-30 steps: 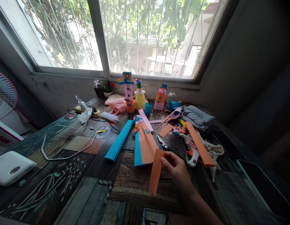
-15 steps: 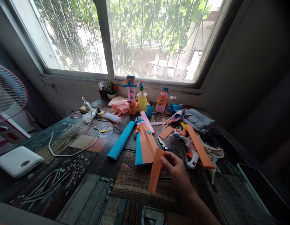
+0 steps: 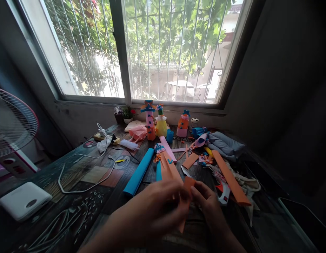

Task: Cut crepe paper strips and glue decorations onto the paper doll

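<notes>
A strip of orange crepe paper (image 3: 188, 183) is pinched at its upper right edge between the thumb and fingers of my right hand (image 3: 207, 201). My left hand (image 3: 163, 202) reaches across the front of the strip, its fingers curved and smeared by motion. Whether it touches the paper I cannot tell. Just behind my hands lies a doll-like figure in an orange and blue crepe-paper dress (image 3: 166, 168); my left hand covers its hem. A utility knife (image 3: 186, 171) lies beyond the strip, partly hidden. To the right rests a white and orange glue gun (image 3: 224, 192).
A blue crepe roll (image 3: 138, 172) lies left of the figure, an orange one (image 3: 230, 177) at right. Several decorated paper figures (image 3: 150, 121) stand below the window. White cable (image 3: 81, 191), a white box-like device (image 3: 25, 201), a phone (image 3: 302, 219) and a fan (image 3: 14, 123) flank the work area.
My left hand has come into view from the lower left and moved in front of the orange strip. My right hand keeps its pinch. The view has tilted up slightly.
</notes>
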The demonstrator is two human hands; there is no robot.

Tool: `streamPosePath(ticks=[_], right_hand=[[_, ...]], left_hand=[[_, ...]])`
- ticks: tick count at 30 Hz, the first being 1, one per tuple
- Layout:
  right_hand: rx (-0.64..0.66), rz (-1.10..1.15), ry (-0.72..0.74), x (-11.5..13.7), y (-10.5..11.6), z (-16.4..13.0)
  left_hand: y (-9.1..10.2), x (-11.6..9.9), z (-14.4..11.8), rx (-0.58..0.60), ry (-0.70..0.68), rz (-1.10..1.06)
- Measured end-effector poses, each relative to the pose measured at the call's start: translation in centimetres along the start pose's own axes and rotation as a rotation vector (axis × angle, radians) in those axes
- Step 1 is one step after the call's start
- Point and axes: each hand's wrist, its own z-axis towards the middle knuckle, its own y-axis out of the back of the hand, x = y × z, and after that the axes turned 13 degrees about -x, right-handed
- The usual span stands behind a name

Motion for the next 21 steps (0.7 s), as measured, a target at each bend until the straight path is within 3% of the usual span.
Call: streamPosePath(ticks=[4,7,12,17,21], right_hand=[[-0.007,0.066,-0.027,-0.5,0.3,0.5],[-0.033,0.081,-0.022,-0.8,0.4,0.6],[-0.063,0.112,-0.011,-1.0,0.5,0.8],[-0.056,0.113,-0.03,-0.9,0.5,0.8],[-0.066,0.103,-0.033,-0.8,0.6,0.9]], left_hand=[[-2.1,2.6,2.5,0.197,-0.025,0.221],[-3.3,5.1,4.1,0.291,0.013,0.22],[-1.5,7.7,7.4,0.159,0.052,0.252],[1.2,9.9,11.0,-0.082,0.046,0.474],[1.9,10.9,11.5,-0.084,0.001,0.62]])
